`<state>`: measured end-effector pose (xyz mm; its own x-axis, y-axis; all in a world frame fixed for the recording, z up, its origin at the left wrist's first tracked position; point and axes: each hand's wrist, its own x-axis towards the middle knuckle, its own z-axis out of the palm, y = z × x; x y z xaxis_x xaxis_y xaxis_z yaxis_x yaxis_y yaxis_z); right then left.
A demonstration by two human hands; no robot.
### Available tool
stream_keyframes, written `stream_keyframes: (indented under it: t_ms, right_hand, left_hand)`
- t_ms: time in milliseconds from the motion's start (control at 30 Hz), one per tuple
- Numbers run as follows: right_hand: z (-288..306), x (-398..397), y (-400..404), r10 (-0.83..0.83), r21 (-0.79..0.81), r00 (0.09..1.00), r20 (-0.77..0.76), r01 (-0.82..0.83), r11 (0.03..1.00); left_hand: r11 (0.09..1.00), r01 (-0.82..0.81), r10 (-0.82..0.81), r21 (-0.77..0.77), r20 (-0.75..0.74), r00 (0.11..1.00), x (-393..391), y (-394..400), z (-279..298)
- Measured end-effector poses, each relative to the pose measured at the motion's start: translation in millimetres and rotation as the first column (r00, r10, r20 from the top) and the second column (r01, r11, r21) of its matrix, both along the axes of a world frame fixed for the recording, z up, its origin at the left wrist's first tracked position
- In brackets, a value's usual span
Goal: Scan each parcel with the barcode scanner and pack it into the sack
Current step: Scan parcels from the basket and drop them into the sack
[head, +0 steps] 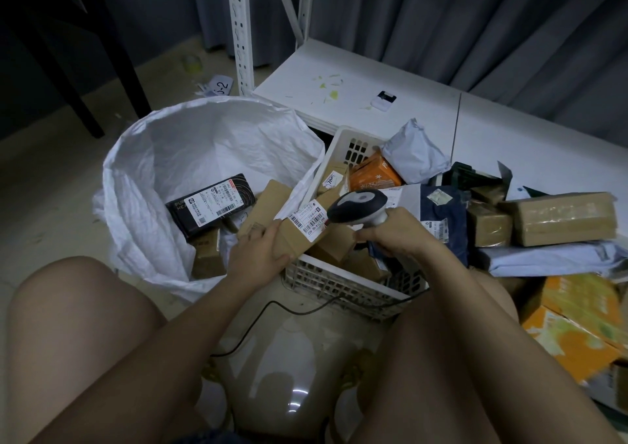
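Right in the middle of the frame the person's left hand [261, 250] holds a long brown cardboard parcel [299, 229] by its near end, fingers wrapped round it, over the gap between sack and basket. The right hand [390, 233] is wrapped round the handle of the barcode scanner [358, 207], whose head sits just beside the parcel's white shipping label [307, 219].

Looks like the scan step is underway. To do it well, she'd probably want to tilt the label flat toward the scanner's window, pull the scanner back a touch so the whole barcode fits, and hold both steady. The room is dim, so glare shouldn't be much of a problem.

Containers: the white woven sack [142, 171], centre-left, stands open and holds a black box with a label [210, 204] plus a couple of brown cartons lower down. Plenty of room left, by the look of it. The white plastic basket [343, 287] to the right of centre holds an orange box [373, 175], small brown boxes and a grey poly mailer [414, 153] leaning on its far rim. More parcels are piled on the floor at the right edge.
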<state>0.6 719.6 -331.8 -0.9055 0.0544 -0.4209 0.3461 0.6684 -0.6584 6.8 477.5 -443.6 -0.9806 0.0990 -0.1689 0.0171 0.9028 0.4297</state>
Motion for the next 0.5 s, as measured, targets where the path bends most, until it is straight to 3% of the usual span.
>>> stream_keyframes:
  t_ms: [200, 400, 500]
  right_hand:
    - [-7, 1, -11, -0.123, -0.161, 0.988, -0.097, 0.107, 0.981]
    - [-19, -7, -21, -0.208, -0.238, 0.965, -0.160, 0.167, 0.957]
    - [-20, -13, -27, -0.248, -0.309, 0.959, -0.134, 0.198, 0.930]
  left_hand:
    - [1.000, 0.006, -0.004, -0.029, 0.038, 0.999, 0, 2, 7]
    - [0.933, -0.246, 0.296, 0.263, -0.171, 0.940, -20, -23, 32]
    - [0.933, -0.352, 0.360, 0.078, -0.256, 0.897, -48, -53, 48]
